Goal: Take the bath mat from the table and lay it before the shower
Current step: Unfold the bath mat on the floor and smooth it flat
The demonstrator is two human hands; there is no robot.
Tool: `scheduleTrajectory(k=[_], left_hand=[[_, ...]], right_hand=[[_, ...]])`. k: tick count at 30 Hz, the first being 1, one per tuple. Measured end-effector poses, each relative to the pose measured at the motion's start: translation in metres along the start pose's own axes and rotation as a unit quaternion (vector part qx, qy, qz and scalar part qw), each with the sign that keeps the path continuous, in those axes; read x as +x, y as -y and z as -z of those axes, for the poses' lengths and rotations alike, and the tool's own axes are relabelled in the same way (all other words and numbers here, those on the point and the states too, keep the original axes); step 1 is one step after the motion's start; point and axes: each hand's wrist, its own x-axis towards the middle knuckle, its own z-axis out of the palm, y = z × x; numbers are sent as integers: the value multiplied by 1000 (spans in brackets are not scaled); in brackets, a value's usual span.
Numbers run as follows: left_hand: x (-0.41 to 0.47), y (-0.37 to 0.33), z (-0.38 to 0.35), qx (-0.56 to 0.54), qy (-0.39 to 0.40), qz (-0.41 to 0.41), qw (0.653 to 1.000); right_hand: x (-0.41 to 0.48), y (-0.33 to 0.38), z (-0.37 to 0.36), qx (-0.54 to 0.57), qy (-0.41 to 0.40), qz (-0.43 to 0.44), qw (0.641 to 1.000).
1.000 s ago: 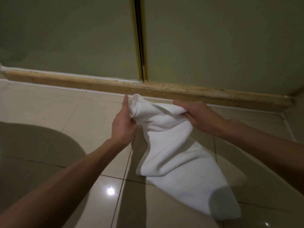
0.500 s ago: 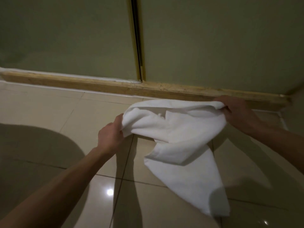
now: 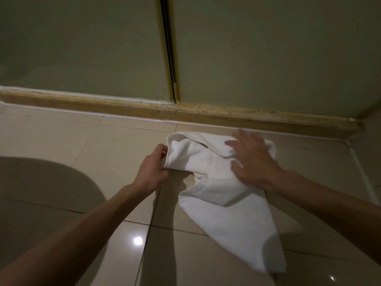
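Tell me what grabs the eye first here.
The white bath mat stands out, crumpled and half unfolded over the tiled floor, just before the wooden sill. The left hand grips its left edge, while the right hand lies spread flat on its far fold.

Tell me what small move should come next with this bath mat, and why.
Probably draw the left hand leftward along the shower sill while the right hand presses flat. The bath mat is bunched and folded between the hands, its left edge pinched, with a tail trailing toward the camera, so it is not yet spread.
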Motion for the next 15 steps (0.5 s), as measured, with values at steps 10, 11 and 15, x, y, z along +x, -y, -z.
scheduleTrajectory(k=[10, 11, 15], left_hand=[[5, -9, 0, -35, -20, 6, 999], [5, -9, 0, -22, -23, -2, 999], [5, -5, -3, 54, -50, -12, 997]], right_hand=[[-31, 45, -23, -192, 140, 254, 938], [-33, 40, -22, -200, 131, 259, 936], [-35, 23, -18, -223, 132, 266, 929]])
